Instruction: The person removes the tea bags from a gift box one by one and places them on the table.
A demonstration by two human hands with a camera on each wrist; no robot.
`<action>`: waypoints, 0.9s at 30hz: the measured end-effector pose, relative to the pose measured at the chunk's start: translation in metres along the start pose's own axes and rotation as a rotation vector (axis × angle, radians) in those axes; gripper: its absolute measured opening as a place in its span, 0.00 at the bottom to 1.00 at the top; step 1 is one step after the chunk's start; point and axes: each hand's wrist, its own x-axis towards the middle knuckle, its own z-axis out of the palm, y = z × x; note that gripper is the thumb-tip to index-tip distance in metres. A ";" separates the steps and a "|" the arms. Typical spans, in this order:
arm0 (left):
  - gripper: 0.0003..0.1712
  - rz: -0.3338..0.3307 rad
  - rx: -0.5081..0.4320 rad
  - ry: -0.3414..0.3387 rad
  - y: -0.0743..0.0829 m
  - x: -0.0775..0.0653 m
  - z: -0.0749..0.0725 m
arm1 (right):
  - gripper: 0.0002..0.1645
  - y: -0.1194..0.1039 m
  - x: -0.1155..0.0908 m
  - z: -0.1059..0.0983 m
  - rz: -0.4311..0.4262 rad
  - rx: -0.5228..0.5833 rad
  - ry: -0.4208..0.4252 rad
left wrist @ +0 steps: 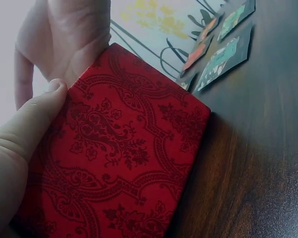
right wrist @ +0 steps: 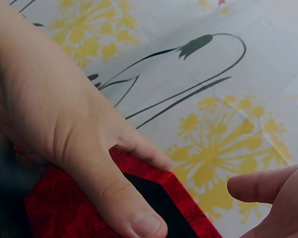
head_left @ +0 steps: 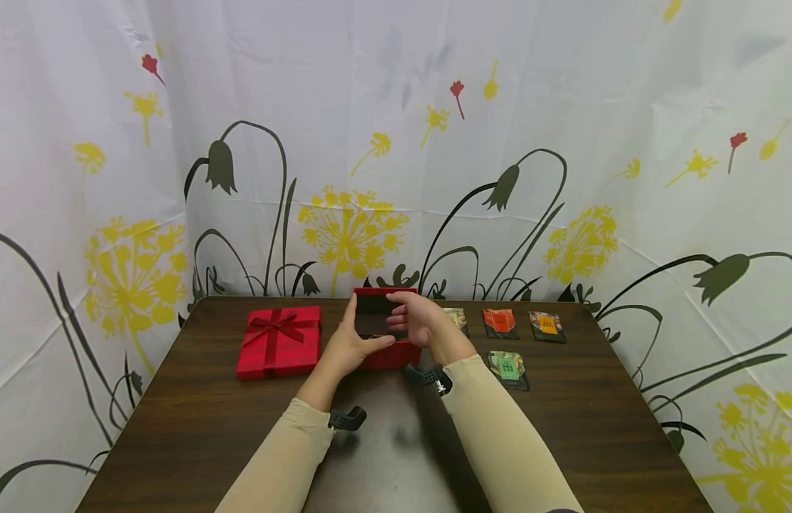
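Observation:
A red box (head_left: 388,355) with a dark inside (head_left: 371,313) stands near the back edge of the table, its top off. My left hand (head_left: 346,349) grips it at the left side, thumb lying along the front rim. The left wrist view shows the front wall (left wrist: 119,144) with its dark floral pattern, close to that thumb (left wrist: 37,111). My right hand (head_left: 421,324) is over the box's right part, fingers extended toward the inside and nothing seen in them. In the right wrist view, part of the right hand (right wrist: 275,196) shows apart from the rim.
A red lid (head_left: 299,362) with a ribbon bow lies left of the box. To the right are flat packets: a red-orange one (head_left: 500,323), an orange-labelled one (head_left: 547,326), a green-labelled one (head_left: 507,368) and one (head_left: 458,317) partly behind the right hand. A flowered curtain (head_left: 396,164) hangs behind the table.

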 end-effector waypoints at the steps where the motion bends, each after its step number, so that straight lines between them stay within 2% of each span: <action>1: 0.78 0.003 0.001 0.001 0.001 0.000 0.000 | 0.53 -0.001 0.001 0.001 0.010 0.000 0.008; 3: 0.79 0.009 0.007 0.003 0.002 0.000 -0.001 | 0.57 -0.002 0.005 0.004 0.026 0.007 0.027; 5: 0.79 0.016 0.014 0.006 0.002 -0.001 -0.001 | 0.56 -0.002 0.009 0.007 0.036 0.024 0.032; 11: 0.78 0.013 0.023 0.008 0.001 -0.001 -0.001 | 0.38 0.004 0.023 0.013 0.049 0.057 -0.029; 13: 0.78 0.007 0.020 0.010 0.001 -0.001 0.000 | 0.35 0.006 0.026 0.013 0.043 0.024 -0.033; 22: 0.80 0.010 0.014 -0.001 0.000 0.000 -0.001 | 0.35 0.006 0.028 0.015 0.064 -0.087 -0.077; 27: 0.80 0.010 0.011 0.004 -0.002 0.000 0.000 | 0.35 0.007 0.028 0.015 0.062 -0.133 -0.055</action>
